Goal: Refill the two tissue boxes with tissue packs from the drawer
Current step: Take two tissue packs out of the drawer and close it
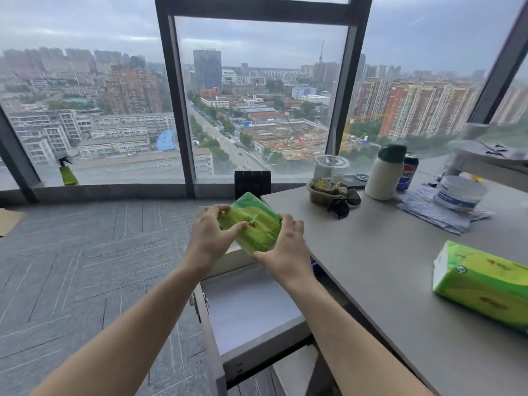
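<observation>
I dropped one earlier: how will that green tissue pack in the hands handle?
The green tissue pack, held between left hand and right hand, probably squashes, since its wrapper creases. The glossy film looks slippery. It seems light for its bulk.

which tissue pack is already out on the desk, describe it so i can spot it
Start at the grey desk on the right. Near its right edge lies a green tissue pack, flat and untouched, unlike the one gripped in both hands over the open drawer.

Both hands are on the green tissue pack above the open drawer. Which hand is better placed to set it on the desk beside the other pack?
Right, probably. The right hand grips the tissue pack on its desk-side end, nearest the desk and second pack; the left hand would cross over.
</observation>
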Available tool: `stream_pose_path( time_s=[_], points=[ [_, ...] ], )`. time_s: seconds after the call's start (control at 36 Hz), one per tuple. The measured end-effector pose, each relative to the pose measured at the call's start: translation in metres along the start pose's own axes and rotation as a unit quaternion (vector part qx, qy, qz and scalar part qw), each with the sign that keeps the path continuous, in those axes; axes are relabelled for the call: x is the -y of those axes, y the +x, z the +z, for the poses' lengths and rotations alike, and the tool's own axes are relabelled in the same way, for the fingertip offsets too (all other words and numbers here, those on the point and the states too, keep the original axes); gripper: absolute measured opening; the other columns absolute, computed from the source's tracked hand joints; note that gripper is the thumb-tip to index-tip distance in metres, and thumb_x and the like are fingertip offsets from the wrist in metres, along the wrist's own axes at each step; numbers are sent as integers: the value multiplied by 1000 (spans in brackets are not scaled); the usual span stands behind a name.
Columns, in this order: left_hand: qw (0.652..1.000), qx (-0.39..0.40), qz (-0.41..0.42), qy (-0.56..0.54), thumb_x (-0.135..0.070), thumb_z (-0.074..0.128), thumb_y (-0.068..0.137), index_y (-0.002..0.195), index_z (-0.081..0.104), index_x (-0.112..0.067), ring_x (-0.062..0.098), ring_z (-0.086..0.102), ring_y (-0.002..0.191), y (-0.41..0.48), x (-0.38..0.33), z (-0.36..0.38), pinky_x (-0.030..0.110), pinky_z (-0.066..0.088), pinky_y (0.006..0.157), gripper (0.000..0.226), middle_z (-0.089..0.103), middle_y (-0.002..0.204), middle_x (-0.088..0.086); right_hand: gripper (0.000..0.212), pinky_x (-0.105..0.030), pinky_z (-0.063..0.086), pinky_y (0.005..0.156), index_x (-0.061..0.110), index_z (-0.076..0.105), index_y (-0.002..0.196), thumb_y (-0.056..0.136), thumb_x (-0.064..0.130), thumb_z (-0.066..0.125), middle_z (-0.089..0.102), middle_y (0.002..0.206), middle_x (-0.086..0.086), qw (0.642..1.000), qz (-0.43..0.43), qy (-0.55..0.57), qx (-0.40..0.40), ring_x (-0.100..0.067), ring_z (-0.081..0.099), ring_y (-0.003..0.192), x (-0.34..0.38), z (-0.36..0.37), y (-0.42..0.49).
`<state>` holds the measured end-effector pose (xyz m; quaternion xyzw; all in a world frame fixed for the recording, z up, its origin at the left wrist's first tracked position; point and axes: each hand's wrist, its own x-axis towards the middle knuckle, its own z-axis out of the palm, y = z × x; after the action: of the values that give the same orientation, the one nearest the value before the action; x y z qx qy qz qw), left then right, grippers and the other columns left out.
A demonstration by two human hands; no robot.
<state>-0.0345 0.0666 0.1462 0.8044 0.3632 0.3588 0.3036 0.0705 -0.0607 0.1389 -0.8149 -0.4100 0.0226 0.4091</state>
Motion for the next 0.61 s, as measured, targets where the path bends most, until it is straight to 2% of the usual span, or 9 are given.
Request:
stream_pose_path(
  time_s=[0.06,0.14,0.25,0.36,0.5,0.61],
  points=[
    [1000,-11,20,-18,-37,79,74,123,59,-14,25,62,94,-5,-15,2,35,52,88,57,49,112,3,82,-35,47,79,22,33,129,62,32,79,39,118,-3,1000,-4,-10,-8,-30,54,99,0,-19,-4],
    [998,-14,36,-58,-35,80,74,122,59,-17,21,65,87,-16,-39,8,19,48,76,55,49,114,1,85,-35,47,85,24,32,133,63,33,79,39,125,-3,999,-19,-18,-24,-28,54,103,-4,-51,-14],
    [992,7,76,-101,-36,80,73,122,59,-21,18,65,87,-34,-71,21,20,50,75,55,48,111,-3,90,-30,43,86,27,30,139,63,35,78,37,128,0,998,-22,-39,-36,-22,52,107,-14,-100,-36],
    [985,49,102,-130,-36,80,73,121,59,-19,16,63,87,-57,-102,42,13,50,73,56,49,114,1,92,-32,44,92,29,29,140,62,33,78,35,128,2,998,12,-55,-32,-18,51,108,-32,-148,-65],
    [974,121,122,-145,-45,79,70,124,59,-24,10,62,85,-90,-135,74,31,57,85,61,49,115,-3,89,-28,43,90,32,34,137,61,28,80,37,121,4,995,75,-53,-25,-15,49,105,-66,-201,-101],
    [966,163,147,-140,-51,79,67,125,58,-28,8,55,82,-118,-155,98,30,53,88,65,50,111,-7,88,-21,36,90,32,37,135,60,25,82,39,121,7,993,106,-52,-14,-10,44,107,-91,-235,-134]
  ],
)
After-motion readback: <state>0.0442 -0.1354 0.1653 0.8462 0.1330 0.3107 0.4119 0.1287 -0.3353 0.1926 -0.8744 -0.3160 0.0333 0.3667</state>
